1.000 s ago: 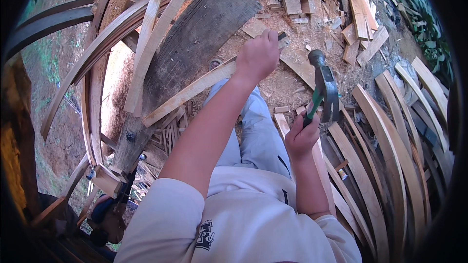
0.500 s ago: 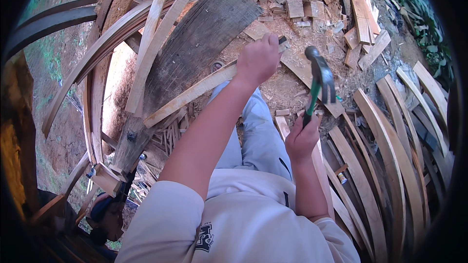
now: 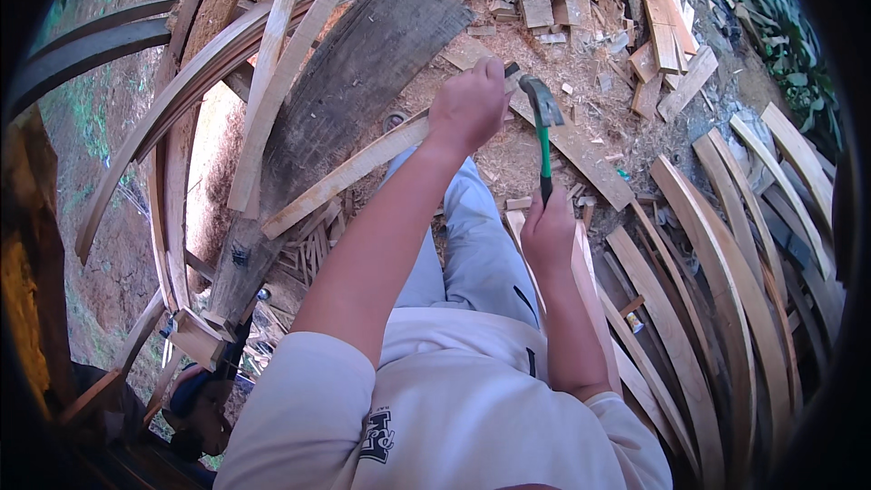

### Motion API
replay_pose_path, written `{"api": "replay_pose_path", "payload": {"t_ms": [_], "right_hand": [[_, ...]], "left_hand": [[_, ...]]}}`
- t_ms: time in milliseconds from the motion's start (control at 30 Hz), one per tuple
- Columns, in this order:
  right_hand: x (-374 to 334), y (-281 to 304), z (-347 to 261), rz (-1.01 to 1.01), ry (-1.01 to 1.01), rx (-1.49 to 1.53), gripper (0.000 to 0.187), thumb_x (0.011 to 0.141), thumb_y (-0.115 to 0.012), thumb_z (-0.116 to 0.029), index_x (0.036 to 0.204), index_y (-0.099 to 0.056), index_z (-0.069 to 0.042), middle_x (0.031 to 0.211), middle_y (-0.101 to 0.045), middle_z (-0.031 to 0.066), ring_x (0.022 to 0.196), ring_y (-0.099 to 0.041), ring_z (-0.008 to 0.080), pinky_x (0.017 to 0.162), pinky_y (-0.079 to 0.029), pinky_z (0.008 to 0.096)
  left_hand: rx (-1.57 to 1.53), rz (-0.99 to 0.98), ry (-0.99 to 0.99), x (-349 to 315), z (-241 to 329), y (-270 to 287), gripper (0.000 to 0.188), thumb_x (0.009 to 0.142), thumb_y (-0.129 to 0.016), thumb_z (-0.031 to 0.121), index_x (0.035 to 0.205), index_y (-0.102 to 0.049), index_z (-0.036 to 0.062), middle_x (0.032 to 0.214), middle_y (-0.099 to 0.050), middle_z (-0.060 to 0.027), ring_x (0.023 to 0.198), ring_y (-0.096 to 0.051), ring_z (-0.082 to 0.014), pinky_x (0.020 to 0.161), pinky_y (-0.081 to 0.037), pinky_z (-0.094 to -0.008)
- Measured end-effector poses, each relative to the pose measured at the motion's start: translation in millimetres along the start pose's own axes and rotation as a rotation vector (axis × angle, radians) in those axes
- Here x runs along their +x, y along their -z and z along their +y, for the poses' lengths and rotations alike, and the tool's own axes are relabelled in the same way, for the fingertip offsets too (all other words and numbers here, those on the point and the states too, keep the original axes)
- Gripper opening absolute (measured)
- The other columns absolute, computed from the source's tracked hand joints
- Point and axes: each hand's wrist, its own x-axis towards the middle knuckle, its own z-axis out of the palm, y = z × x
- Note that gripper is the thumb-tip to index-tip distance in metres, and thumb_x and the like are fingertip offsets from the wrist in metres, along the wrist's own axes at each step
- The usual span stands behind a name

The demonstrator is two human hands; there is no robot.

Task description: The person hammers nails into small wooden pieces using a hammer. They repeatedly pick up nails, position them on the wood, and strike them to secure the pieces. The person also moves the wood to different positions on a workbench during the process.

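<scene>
My left hand (image 3: 467, 109) is closed around the far end of a pale, slightly curved wooden strip (image 3: 349, 174), which slants down to the left from the fist. A short dark piece (image 3: 513, 69) juts out past the fingers; its kind is hard to make out. In my right hand (image 3: 550, 231) is a claw hammer (image 3: 544, 141) with a green handle and black grip, held upright. The hammer's head is right beside the dark piece; whether they touch I cannot tell.
A wide weathered plank (image 3: 358, 82) lies at upper left, with long curved strips (image 3: 272, 82) around it. Offcut blocks (image 3: 537, 11) and shavings cover the far ground. Several curved boards (image 3: 717, 245) fan out at right. Another person (image 3: 204, 408) is at lower left.
My right hand has swung the hammer left and its head now sits by the dark piece at my left fist. My left hand has shifted only slightly left.
</scene>
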Motion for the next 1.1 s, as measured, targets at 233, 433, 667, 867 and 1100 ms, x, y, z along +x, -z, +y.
{"api": "replay_pose_path", "payload": {"t_ms": [233,433,667,867,1100], "right_hand": [[-6.3,-2.8,4.0,0.084,0.051,0.021,0.016,0.103,-0.057,-0.007,0.108,-0.058,0.007,0.085,-0.065,0.0183,0.068,-0.069,0.0369,0.061,-0.054,0.0436],[-15.3,-1.5,9.0,0.336,0.152,0.301,0.019,0.106,-0.059,-0.011,0.114,-0.052,0.005,0.077,-0.064,0.0264,0.066,-0.064,0.0507,0.057,-0.051,0.0539],[-12.1,11.5,-11.4,0.335,0.126,0.197,0.018,0.107,-0.058,-0.013,0.110,-0.053,0.004,0.081,-0.067,0.0285,0.075,-0.070,0.0478,0.060,-0.054,0.0552],[3.4,-7.4,6.2,-0.015,-0.006,-0.011,0.019,0.104,-0.060,-0.009,0.115,-0.055,0.005,0.082,-0.068,0.0220,0.069,-0.071,0.0435,0.063,-0.056,0.0519],[10.7,-15.9,10.1,-0.088,-0.006,-0.091,0.029,0.101,-0.064,-0.008,0.125,-0.055,0.008,0.076,-0.066,0.0195,0.066,-0.071,0.0438,0.059,-0.055,0.0519]], "left_hand": [[-0.024,0.022,-0.030,1.1,-3.2,-0.7,0.038,0.095,-0.075,0.032,0.111,-0.052,0.0054,0.094,-0.066,-0.0127,0.081,-0.074,-0.0351,0.066,-0.060,-0.0459],[-0.009,0.021,-0.022,6.3,0.0,-0.4,0.038,0.095,-0.075,0.031,0.111,-0.052,0.0053,0.097,-0.068,-0.0138,0.081,-0.074,-0.0354,0.066,-0.060,-0.0469],[0.024,-0.036,0.012,3.5,-1.7,9.5,0.037,0.095,-0.073,0.030,0.109,-0.051,0.0044,0.099,-0.068,-0.0145,0.083,-0.075,-0.0340,0.069,-0.061,-0.0459],[0.000,-0.019,-0.008,7.2,-0.1,7.9,0.039,0.095,-0.075,0.032,0.111,-0.051,0.0054,0.100,-0.069,-0.0145,0.082,-0.075,-0.0359,0.066,-0.060,-0.0471],[-0.027,-0.025,-0.004,7.0,-2.1,3.0,0.041,0.094,-0.076,0.031,0.114,-0.051,0.0055,0.102,-0.068,-0.0142,0.085,-0.075,-0.0350,0.068,-0.060,-0.0461]]}}
